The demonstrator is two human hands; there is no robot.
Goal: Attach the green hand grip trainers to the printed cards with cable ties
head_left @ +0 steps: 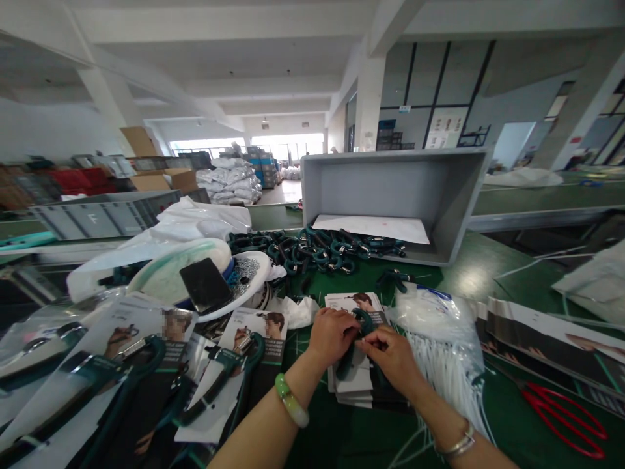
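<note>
Green tool: it is lying on the card stack (352,395), and its visible handle (346,365) is sitting between the two hands, nearer to the left one.
Long axis: the handle is pointing toward the person, and the tool is running away from there, leaning a little to the right, up to its curved head.
Left hand (333,335): it is coming over the head from the left side, and its grip is pinching the tool there, with thumb and fingers bent close.
Right hand (393,357): it is reaching in from the right, just beside the head; its fingertips are pressing together. I cannot tell if a thin white tie is being held between them.
Nearer hand: both are being near the head; the left one is covering more of it.
White ties (442,358): they are spreading out of a clear bag (430,312), beside the right hand, on its outer side.
Tool pile (312,251): it is lying beyond the hands, partly in front of the gray box (390,182), which is standing on its side on the green counter (317,417).
Red scissors (561,407): they are resting to the right, well apart from both hands.
Hidden: fingers are covering part of the tool head, and the right hand is hiding some of the cards. The bottom edge is cutting off both forearms.
</note>
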